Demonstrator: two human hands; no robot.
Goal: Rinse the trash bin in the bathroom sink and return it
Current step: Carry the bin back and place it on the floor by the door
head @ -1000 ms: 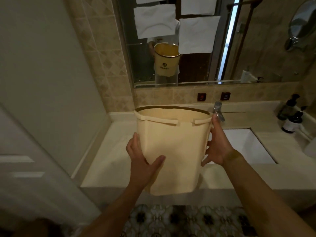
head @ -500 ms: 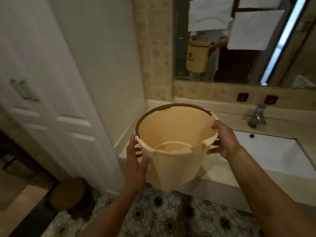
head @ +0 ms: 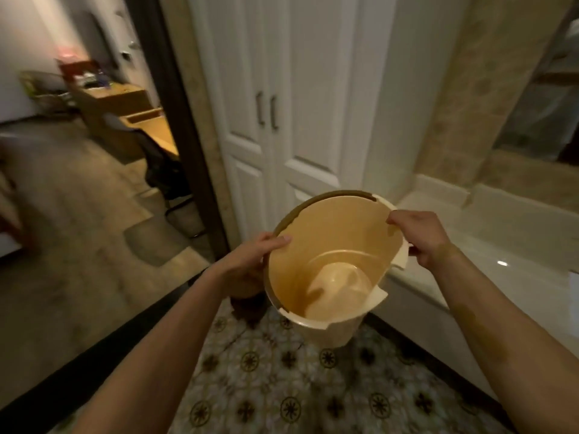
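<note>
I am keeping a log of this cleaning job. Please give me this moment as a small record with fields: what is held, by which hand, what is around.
held object: trash bin, cream, tilted, opening toward the camera
left hand: grips the rim, thumb inside
right hand: grips the opposite rim
inside the bin: no trash visible
behind: white cabinet doors
right: pale counter
floor: patterned tiles
left: open doorway

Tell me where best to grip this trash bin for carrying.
Grip the trash bin at its rim, from opposite sides, as the left hand and right hand do. It's upright and open-topped, and the stepped rim flange gives fingers purchase.
</note>
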